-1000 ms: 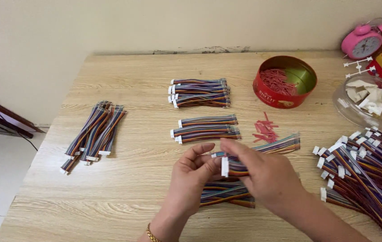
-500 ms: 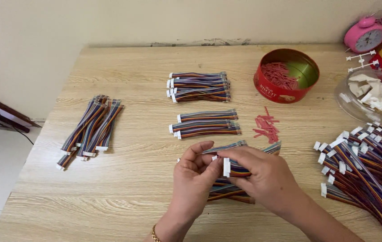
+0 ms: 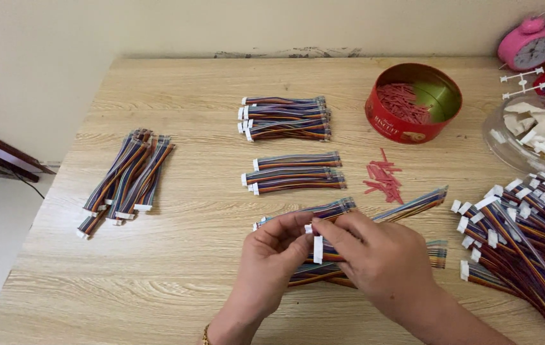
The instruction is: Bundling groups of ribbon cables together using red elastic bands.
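My left hand point(image 3: 272, 255) and my right hand point(image 3: 381, 262) meet near the table's front edge, both pinching the white connector end point(image 3: 317, 248) of a multicoloured ribbon cable. The cable point(image 3: 413, 204) runs up and to the right from my fingers. More loose cables point(image 3: 314, 275) lie on the table under my hands. A short cable bundle point(image 3: 304, 214) lies just above my left hand.
Sorted cable bundles lie at the left point(image 3: 129, 182), centre point(image 3: 295, 172) and back point(image 3: 285, 118). A big cable pile point(image 3: 528, 236) fills the right edge. A red round tin point(image 3: 413, 102), red ties point(image 3: 384, 177), a clear bowl point(image 3: 534, 134) and a pink alarm clock point(image 3: 531, 45) stand at the back right.
My hands have stayed together on the cable and turned its white connector end upright between the fingers. The camera view has shifted slightly.
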